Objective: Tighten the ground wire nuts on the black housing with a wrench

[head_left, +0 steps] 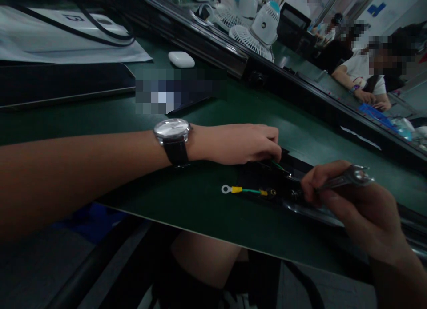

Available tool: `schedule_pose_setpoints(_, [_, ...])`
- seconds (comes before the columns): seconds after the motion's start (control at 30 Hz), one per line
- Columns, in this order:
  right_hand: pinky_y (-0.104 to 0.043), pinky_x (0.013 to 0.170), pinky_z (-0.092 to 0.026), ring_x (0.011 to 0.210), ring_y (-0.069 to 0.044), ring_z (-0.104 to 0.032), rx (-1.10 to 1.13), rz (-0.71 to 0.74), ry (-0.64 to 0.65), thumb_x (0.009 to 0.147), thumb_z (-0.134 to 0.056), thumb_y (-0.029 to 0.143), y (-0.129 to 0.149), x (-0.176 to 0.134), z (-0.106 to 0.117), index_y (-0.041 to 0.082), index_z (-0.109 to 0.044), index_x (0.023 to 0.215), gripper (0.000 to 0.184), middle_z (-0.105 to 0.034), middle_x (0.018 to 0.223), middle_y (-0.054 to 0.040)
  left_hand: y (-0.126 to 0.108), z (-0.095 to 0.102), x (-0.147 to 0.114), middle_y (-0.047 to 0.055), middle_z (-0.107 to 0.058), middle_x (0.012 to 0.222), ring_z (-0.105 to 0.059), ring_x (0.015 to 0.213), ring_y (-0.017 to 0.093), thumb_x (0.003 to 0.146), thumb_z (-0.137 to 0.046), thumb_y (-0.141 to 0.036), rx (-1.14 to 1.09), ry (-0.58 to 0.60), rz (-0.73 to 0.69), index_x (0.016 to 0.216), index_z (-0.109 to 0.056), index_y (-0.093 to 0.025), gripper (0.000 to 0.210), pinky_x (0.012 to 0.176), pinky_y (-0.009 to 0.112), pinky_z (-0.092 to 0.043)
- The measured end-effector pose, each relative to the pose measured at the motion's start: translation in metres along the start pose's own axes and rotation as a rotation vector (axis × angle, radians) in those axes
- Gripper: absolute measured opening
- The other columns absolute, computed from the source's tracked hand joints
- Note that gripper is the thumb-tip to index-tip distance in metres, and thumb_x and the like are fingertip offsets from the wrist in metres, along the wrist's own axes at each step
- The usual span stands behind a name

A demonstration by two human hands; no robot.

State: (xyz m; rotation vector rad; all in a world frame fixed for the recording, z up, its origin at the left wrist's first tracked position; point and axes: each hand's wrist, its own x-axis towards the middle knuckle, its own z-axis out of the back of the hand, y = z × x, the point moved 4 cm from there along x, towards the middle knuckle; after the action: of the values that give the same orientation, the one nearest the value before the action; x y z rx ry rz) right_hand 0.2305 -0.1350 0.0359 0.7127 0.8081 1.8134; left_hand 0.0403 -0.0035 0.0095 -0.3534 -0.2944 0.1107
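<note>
My left hand [247,142], with a watch [172,129] on its wrist, reaches over the bench with the fingers curled down at a black part [253,175]. Whatever those fingertips pinch is hidden beneath them. A thin green wire [276,165] shows just below them. My right hand [363,206] is closed around a silver ratchet wrench [343,180], its round head up by the knuckles. Between the hands and nearer to me, a short green wire with yellow sleeves and ring terminals [247,190] is fixed to the black part at its right end; its left ring lies free.
The green bench top [187,211] ends at a pale front edge. A black tablet-like slab [63,84], white packaging [66,38] and a white earbud case [181,59] lie at the left. White fans [263,26] stand behind a dark rail. Another person [370,82] sits across.
</note>
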Motion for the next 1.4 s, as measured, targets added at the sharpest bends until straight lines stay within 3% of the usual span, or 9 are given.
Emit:
schedule_pose_setpoints(0.13, [-0.029,0.071,-0.049,0.084,-0.015,-0.060,-0.067,-0.044,0.040,0.106,-0.050,0.023,-0.003,0.001,0.000,0.029,-0.059,0.119,0.018,-0.065,0.101,-0.0011,-0.001,0.000,0.000,0.009,-0.060,0.120,-0.058,0.105,0.019,0.102,-0.050,-0.017,0.009,-0.005,-0.002,0.123,-0.068,-0.022,0.029,0.093,0.027,-0.045])
schedule_pose_setpoints(0.33, [-0.027,0.075,-0.053,0.092,-0.015,-0.067,-0.202,0.005,0.043,0.101,-0.055,0.016,0.000,0.004,0.001,0.029,-0.063,0.116,0.021,-0.069,0.112,-0.0008,0.001,-0.001,-0.001,0.008,-0.060,0.120,-0.058,0.105,0.019,0.100,-0.050,-0.014,-0.001,-0.005,0.007,0.122,-0.068,-0.024,0.030,0.092,0.028,-0.045])
schedule_pose_setpoints(0.6, [-0.027,0.081,-0.054,0.091,-0.014,-0.070,-0.249,0.039,0.043,0.093,-0.060,0.009,0.002,0.009,0.001,0.030,-0.063,0.109,0.026,-0.072,0.101,0.0027,0.002,0.000,-0.004,0.008,-0.060,0.119,-0.059,0.104,0.019,0.100,-0.053,-0.016,0.012,-0.007,-0.011,0.121,-0.068,-0.022,0.026,0.090,0.029,-0.047])
schedule_pose_setpoints(0.7, [-0.027,0.074,-0.054,0.087,-0.014,-0.069,-0.146,0.039,-0.099,0.094,-0.058,0.009,0.001,0.009,0.004,0.029,-0.064,0.108,0.026,-0.072,0.098,0.0020,0.002,0.002,-0.006,0.007,-0.060,0.120,-0.059,0.103,0.019,0.101,-0.054,-0.017,0.010,-0.005,0.000,0.121,-0.067,-0.024,0.025,0.091,0.029,-0.047])
schedule_pose_setpoints(0.83, [-0.025,0.064,-0.054,0.075,-0.014,-0.066,0.021,0.074,-0.430,0.093,-0.059,0.008,0.000,0.009,0.015,0.027,-0.065,0.103,0.022,-0.072,0.087,0.0016,0.004,0.004,-0.008,0.007,-0.059,0.123,-0.059,0.103,0.019,0.101,-0.055,-0.020,-0.011,0.016,0.029,0.121,-0.068,-0.026,0.025,0.088,0.029,-0.048])
schedule_pose_setpoints(0.93, [-0.022,0.060,-0.054,0.072,-0.013,-0.066,0.161,0.097,-0.536,0.096,-0.058,0.011,0.001,0.010,0.019,0.026,-0.065,0.101,0.017,-0.072,0.084,0.0013,0.006,0.004,-0.008,0.006,-0.060,0.121,-0.060,0.103,0.018,0.101,-0.056,-0.024,-0.037,0.016,0.044,0.120,-0.069,-0.027,0.022,0.089,0.029,-0.048])
schedule_pose_setpoints(1.03, [-0.020,0.063,-0.057,0.074,-0.012,-0.068,0.232,0.078,-0.474,0.098,-0.060,0.014,0.003,0.015,0.016,0.026,-0.066,0.104,0.015,-0.073,0.087,0.0013,0.008,0.003,-0.007,0.006,-0.060,0.121,-0.059,0.105,0.019,0.102,-0.057,-0.026,-0.025,0.019,0.040,0.120,-0.069,-0.027,0.022,0.091,0.030,-0.048])
schedule_pose_setpoints(1.2, [-0.021,0.073,-0.061,0.079,-0.011,-0.073,0.210,0.064,-0.232,0.099,-0.065,0.018,0.007,0.019,0.002,0.029,-0.067,0.113,0.017,-0.076,0.098,0.0012,0.008,0.000,-0.004,0.007,-0.061,0.120,-0.059,0.106,0.020,0.101,-0.058,-0.024,-0.008,0.031,0.022,0.123,-0.068,-0.026,0.024,0.093,0.032,-0.047])
schedule_pose_setpoints(1.4, [-0.028,0.076,-0.063,0.085,-0.017,-0.076,0.113,0.105,-0.220,0.097,-0.069,0.019,0.006,0.013,-0.002,0.026,-0.071,0.105,0.011,-0.078,0.102,-0.0021,0.007,0.000,-0.004,0.007,-0.062,0.119,-0.058,0.104,0.020,0.100,-0.058,-0.021,-0.023,0.025,0.028,0.121,-0.069,-0.025,0.024,0.093,0.032,-0.047])
